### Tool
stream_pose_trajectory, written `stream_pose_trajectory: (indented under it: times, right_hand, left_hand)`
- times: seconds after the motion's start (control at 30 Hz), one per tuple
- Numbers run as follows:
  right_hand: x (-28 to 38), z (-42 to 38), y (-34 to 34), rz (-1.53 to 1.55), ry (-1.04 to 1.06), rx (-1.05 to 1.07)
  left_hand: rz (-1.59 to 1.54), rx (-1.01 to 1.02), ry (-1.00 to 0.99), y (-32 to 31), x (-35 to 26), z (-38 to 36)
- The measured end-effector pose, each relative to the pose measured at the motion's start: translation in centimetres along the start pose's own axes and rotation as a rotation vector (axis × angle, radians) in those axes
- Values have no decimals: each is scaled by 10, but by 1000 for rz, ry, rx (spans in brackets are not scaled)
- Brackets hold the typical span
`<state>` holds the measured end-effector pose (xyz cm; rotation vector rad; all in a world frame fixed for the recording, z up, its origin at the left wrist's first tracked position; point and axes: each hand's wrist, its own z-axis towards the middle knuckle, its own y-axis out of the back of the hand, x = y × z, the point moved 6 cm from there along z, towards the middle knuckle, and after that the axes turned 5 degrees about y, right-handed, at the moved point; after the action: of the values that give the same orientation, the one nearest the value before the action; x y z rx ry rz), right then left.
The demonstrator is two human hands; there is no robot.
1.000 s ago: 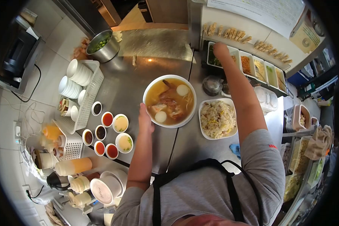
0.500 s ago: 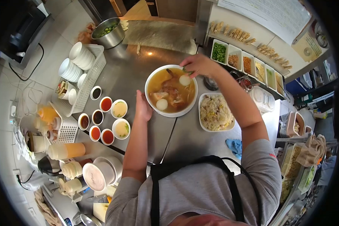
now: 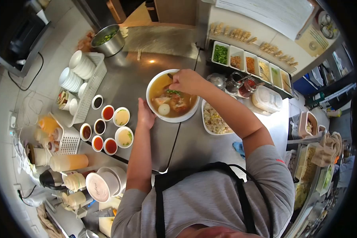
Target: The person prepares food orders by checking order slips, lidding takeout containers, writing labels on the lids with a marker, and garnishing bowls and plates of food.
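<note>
A white bowl of brown broth holds chunks of meat and a round pale slice. My right hand is over its far right part, fingers pinched together and pointing down at the soup. Chopped green onion lies on the soup just below these fingertips; the pinch itself is mostly hidden behind the hand. At the bowl's left side is my left hand, open, with its fingers stretched upward along the outside of the rim. A dish of fried rice sits to the right, partly under my right forearm.
Several small sauce cups stand left of the bowl, beside a white basket of stacked bowls. Topping containers line the back right, with jars before them. A metal pot stands at the back left; a blue cloth lies near my right elbow.
My right hand has moved from the bowl's far right rim inward over the soup, and green bits now show on its surface. My left hand stays at the side. The view has shifted slightly.
</note>
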<state>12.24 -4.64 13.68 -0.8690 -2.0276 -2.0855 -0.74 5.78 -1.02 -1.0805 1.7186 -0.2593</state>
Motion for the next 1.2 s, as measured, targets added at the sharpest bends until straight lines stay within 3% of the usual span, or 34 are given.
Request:
stream_pose_trajectory:
  times: [0.1,0.17,0.2,0.23,0.27,0.3,0.33,0.47,0.57,0.7,0.8,0.9,1.1,1.2]
  right_hand:
    - [-6,-12,25,40,418,-199]
    - [-67,-19,56,295,-99,-302]
    - [-106,-19,76,-75,-120,-455]
    - [-141,-30,92,-133,-202,-582]
    - [-171,-42,97,-343,-539,-382]
    - [-193,-55,91,-404,-684,-124]
    - [-244,-61,73,-395,-789,-104]
    - [-237,-74,70,-448,-725,37]
    - [-244,-79,93,-411,-780,-184]
    - [-231,-80,105,-494,-819,-192]
    - [-265,-79,86,-485,-748,-366]
    - [-260,-83,84,-443,-724,-137]
    - [-231,-95,83,-511,-647,-80]
    - [-263,-100,72,-507,-656,-107]
  left_hand:
    - [19,-23,1,3,1,1]
    - [32,-45,8,2,0,1]
    - [38,-61,12,1,0,-1]
    - [50,-66,11,-2,-1,-3]
    - [62,-71,8,-6,-2,-6]
    - [73,-76,4,-8,-3,-8]
    - [68,-75,6,-7,-3,-7]
    - [67,-79,11,-9,-5,-8]
    - [74,-88,21,-11,-6,-11]
    - [64,-72,13,-10,-6,-9]
    - [59,-61,22,-8,-6,-8]
    - [55,-49,13,-11,-6,-9]
    - [67,-44,22,-4,-3,-6]
    - [87,-44,19,-4,-2,-6]
